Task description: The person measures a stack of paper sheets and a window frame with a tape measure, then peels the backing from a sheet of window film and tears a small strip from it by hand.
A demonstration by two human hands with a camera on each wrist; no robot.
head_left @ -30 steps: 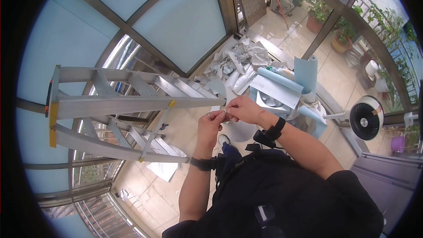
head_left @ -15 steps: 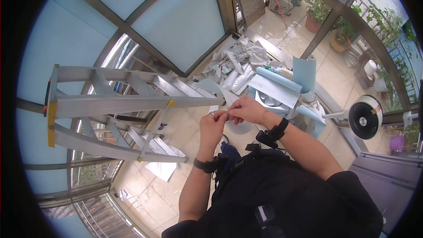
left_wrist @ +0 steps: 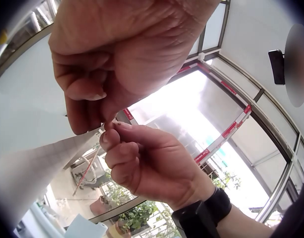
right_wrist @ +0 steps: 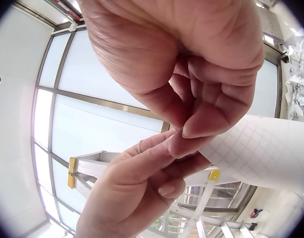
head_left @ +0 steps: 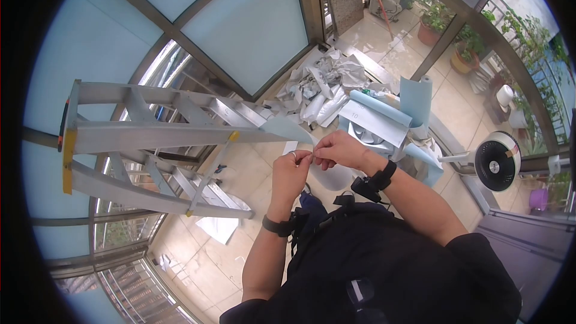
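Both hands meet fingertip to fingertip in front of the body, at the edge of a thin sheet of film with white gridded backing [right_wrist: 256, 151]. My left hand [head_left: 290, 177], with a ring on one finger, pinches the edge from the left. From the right, my right hand [head_left: 341, 150] pinches the same edge with thumb and curled fingers. In the head view the sheet's light blue part [head_left: 287, 128] overlaps the ladder's end, and its pale curled part [head_left: 336, 177] hangs below the right hand. The fingers hide the pinched edge itself.
An aluminium stepladder [head_left: 150, 138] stands at left. Crumpled backing paper [head_left: 336, 75] and blue film rolls [head_left: 384, 114] lie by the glass door. A fan [head_left: 498, 161] is at right. White paper [head_left: 217, 229] lies on the tiled floor.
Both hands stay together, with small shifts of the fingers. The sheet's light blue part has swung left and down over the ladder's end.
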